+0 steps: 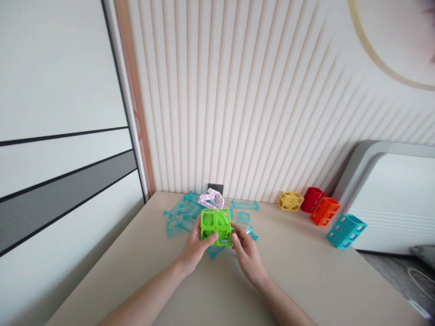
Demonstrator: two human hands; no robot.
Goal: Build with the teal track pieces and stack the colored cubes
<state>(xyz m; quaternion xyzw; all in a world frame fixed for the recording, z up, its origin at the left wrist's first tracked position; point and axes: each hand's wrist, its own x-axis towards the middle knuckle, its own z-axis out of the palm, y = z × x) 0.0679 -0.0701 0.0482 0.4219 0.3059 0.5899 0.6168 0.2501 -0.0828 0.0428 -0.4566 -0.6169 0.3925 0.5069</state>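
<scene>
A bright green block (216, 226) made of open square frames, with rounded green parts inside, is held up over the table. My left hand (196, 240) grips it from the left, the thumb lying across its front face and the fingers behind. On the other side, my right hand (245, 249) has its thumb and fingers closed at the block's right edge; the fingertips are partly hidden. Behind and below the block lie several clear blue plastic pieces (188, 206), some covered by the block and my hands. A pale purple and white looped piece (211, 199) rests among them.
Along the right of the table (288, 271) stand a yellow frame block (290, 200), a red block (311, 199), an orange block (325, 211) and a teal block (346, 231). A ribbed wall (210, 90) closes the back, with a dark socket (215, 187) low on it.
</scene>
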